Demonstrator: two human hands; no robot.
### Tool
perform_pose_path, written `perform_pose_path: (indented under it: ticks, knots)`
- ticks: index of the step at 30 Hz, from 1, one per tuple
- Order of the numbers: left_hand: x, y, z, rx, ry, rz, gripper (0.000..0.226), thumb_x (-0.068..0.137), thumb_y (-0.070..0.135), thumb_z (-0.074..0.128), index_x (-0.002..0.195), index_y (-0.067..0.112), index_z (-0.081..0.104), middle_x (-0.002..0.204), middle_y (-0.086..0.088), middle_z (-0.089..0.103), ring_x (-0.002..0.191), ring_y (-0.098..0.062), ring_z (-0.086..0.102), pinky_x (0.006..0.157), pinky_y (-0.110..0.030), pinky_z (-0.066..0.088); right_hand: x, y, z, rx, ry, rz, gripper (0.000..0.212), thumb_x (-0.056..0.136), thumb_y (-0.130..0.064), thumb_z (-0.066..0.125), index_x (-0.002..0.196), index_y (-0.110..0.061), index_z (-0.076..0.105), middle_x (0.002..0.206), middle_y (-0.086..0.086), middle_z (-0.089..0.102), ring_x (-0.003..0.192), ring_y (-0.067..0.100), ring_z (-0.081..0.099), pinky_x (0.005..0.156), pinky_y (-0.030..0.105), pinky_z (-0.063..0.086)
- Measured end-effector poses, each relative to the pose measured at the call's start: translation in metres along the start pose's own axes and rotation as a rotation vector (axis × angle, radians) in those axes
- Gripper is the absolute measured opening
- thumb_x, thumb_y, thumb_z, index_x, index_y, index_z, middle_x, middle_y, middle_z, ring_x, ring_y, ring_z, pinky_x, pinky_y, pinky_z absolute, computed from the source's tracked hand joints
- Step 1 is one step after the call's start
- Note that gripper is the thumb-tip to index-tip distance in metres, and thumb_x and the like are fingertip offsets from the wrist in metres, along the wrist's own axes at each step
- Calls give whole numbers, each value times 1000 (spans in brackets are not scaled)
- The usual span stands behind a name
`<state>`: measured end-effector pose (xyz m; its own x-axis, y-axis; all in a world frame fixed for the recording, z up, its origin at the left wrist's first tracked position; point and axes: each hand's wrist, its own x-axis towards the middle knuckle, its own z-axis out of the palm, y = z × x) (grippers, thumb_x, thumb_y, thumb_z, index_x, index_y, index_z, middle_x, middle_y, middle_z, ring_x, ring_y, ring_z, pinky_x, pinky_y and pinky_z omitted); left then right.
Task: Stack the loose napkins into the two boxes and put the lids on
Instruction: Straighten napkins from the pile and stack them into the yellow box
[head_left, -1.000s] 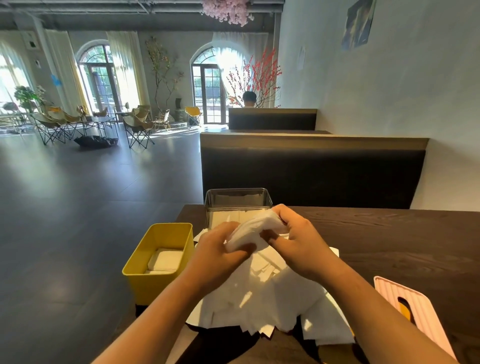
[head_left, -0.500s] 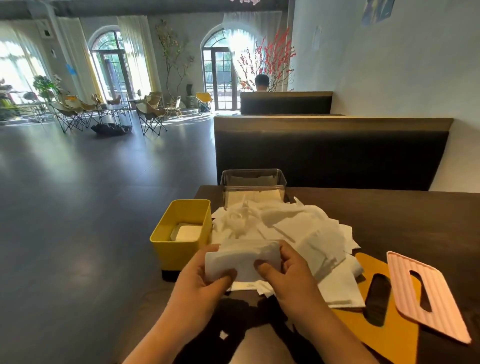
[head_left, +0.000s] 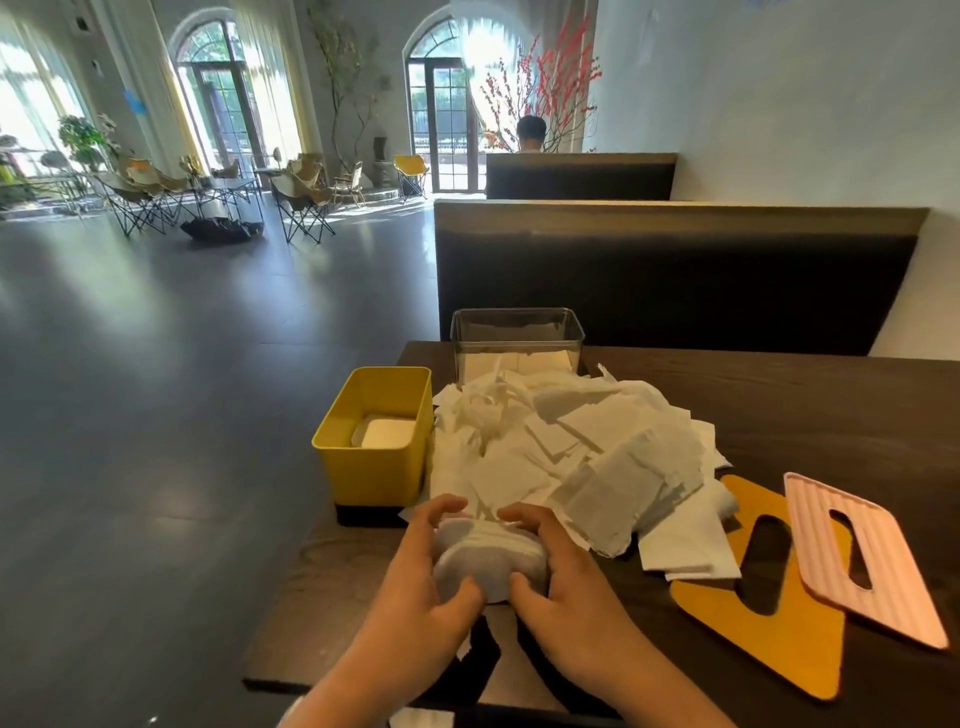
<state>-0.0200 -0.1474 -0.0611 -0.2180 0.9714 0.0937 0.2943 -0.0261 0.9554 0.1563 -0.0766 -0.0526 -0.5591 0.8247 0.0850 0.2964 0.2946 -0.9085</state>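
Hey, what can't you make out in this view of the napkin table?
Head view only:
Fill level of the clear box: the loose napkin pile hides its lower front.
Part of the yellow lid: under the pile and the pink lid.
Napkin count in the held stack: left hand and right hand wrap it.

A loose heap of white napkins (head_left: 571, 447) lies crumpled on the dark tabletop (head_left: 779, 395). At its near edge a small stack of napkins (head_left: 488, 558) is pressed between the left hand (head_left: 421, 587) and right hand (head_left: 566, 587). A yellow box (head_left: 374, 467) stands upright and open just left of the heap, a few napkins flat in its bottom. A clear box (head_left: 517, 338) stands open behind the heap, holding a low layer of napkins. To the right a yellow lid (head_left: 779, 649) lies flat, a ribbed pink lid (head_left: 904, 587) overlapping it; each has an oblong slot.
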Motion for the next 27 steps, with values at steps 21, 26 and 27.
perform_pose_path:
  ticks: [21, 26, 27]
  knots:
    - [13, 3, 9, 34, 67, 54, 65, 90, -1, 73, 137, 38, 52, 133, 15, 59, 121, 4, 60, 96, -11, 49, 4, 12, 0, 107, 236, 14, 68, 94, 6, 55, 119, -58, 53, 115, -24, 63, 109, 5, 64, 90, 22, 53]
    - [15, 2, 10, 96, -10, 76, 53, 91, 16, 78, 132, 41, 56, 130, 21, 62, 122, -2, 63, 100, -19, 51, 5, 4, 2, 76, 79, 42, 76, 90, -9, 65, 127, -69, 36, 125, -25, 52, 116, -5, 57, 98, 21, 53]
    - [16, 2, 12, 87, -7, 72, 52, 91, 15, 78, 131, 40, 57, 129, 18, 63, 119, -4, 65, 99, -21, 53, 5, 3, 2, 71, 84, 52, 76, 91, -8, 64, 127, -69, 36, 126, -23, 52, 114, -4, 58, 99, 24, 53]
